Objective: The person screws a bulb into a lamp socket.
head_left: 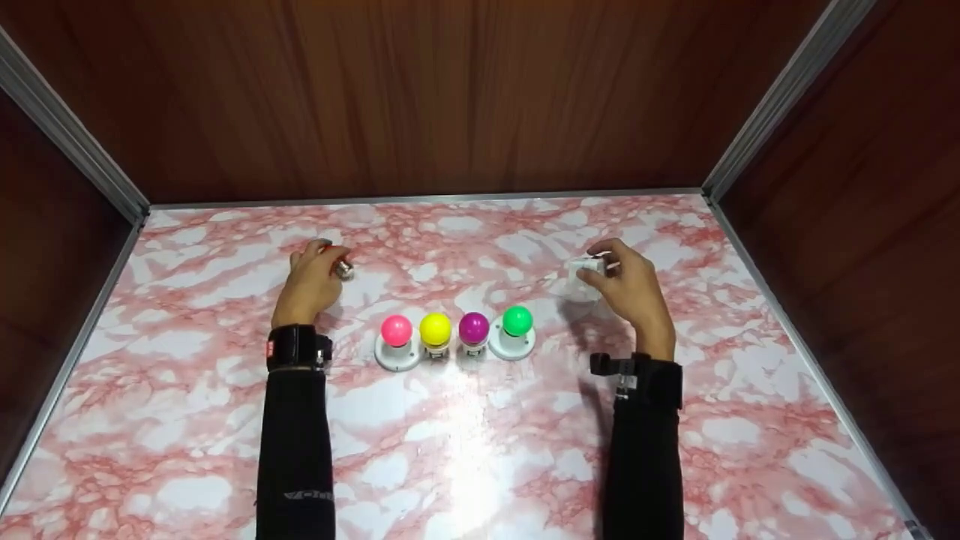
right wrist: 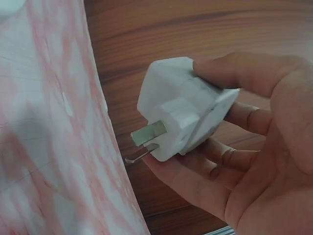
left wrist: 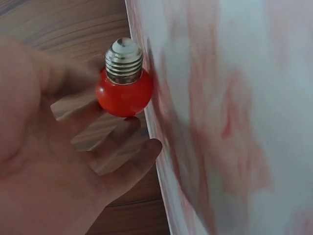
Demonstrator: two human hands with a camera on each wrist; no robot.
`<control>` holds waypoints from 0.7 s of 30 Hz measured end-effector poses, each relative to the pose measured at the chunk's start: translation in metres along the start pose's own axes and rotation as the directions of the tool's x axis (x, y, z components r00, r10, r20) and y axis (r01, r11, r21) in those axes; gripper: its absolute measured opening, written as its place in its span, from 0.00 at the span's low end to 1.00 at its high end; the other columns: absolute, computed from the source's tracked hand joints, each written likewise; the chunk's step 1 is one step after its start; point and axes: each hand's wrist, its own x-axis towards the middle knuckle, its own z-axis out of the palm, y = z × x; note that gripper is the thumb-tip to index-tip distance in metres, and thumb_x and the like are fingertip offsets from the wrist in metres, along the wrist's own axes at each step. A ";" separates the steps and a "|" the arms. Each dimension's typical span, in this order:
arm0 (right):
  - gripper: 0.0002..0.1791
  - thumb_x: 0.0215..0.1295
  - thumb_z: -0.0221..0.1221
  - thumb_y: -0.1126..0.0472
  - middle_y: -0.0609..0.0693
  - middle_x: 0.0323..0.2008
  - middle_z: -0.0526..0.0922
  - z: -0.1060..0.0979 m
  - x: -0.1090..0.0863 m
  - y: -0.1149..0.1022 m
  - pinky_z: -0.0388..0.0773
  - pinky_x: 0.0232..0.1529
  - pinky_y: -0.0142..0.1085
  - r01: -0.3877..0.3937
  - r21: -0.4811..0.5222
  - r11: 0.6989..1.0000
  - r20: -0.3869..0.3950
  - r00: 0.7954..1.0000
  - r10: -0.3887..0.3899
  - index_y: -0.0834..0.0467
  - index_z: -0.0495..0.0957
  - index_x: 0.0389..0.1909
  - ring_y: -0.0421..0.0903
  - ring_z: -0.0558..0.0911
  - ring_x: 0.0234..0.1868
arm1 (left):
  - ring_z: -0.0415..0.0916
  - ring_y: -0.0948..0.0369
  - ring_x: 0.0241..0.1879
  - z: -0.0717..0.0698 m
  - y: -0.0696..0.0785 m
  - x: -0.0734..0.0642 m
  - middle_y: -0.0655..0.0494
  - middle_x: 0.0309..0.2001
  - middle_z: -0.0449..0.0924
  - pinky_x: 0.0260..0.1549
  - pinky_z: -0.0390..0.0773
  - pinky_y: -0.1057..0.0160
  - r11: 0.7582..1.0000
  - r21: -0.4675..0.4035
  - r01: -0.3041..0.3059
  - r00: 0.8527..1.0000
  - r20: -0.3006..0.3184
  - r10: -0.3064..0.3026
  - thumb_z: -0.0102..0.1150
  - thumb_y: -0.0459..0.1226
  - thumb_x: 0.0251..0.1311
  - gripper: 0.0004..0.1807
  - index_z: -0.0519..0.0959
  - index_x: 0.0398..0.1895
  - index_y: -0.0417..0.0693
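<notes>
My left hand (head_left: 309,283) pinches a red light bulb (left wrist: 124,95) between thumb and fingers, its silver screw base turned up in the left wrist view. Over on the right, my right hand (head_left: 630,285) grips a white plug-in bulb socket (right wrist: 176,105), thumb on one side and fingers beneath. Two flat metal prongs (right wrist: 149,133) stick out of the socket's end. Between the hands, nearer to me, stands a row of bulbs in white holders: pink (head_left: 397,330), yellow (head_left: 435,328), purple (head_left: 474,328) and green (head_left: 517,321).
The pink and green bulbs sit on round white bases (head_left: 398,363); the yellow and purple ones stand in narrower holders. The table (head_left: 465,247) has a red and white marbled top. Dark wood panels (head_left: 420,97) with metal edging enclose its back and sides.
</notes>
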 end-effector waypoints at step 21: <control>0.22 0.73 0.65 0.63 0.61 0.60 0.82 0.010 0.006 -0.008 0.84 0.63 0.46 0.079 0.168 0.983 -0.083 0.994 -0.066 0.57 0.78 0.66 0.57 0.83 0.62 | 0.67 0.37 0.75 -0.016 0.014 -0.021 0.33 0.73 0.69 0.79 0.66 0.37 0.990 -0.144 0.007 0.999 -0.030 -0.012 0.53 0.35 0.78 0.27 0.66 0.78 0.44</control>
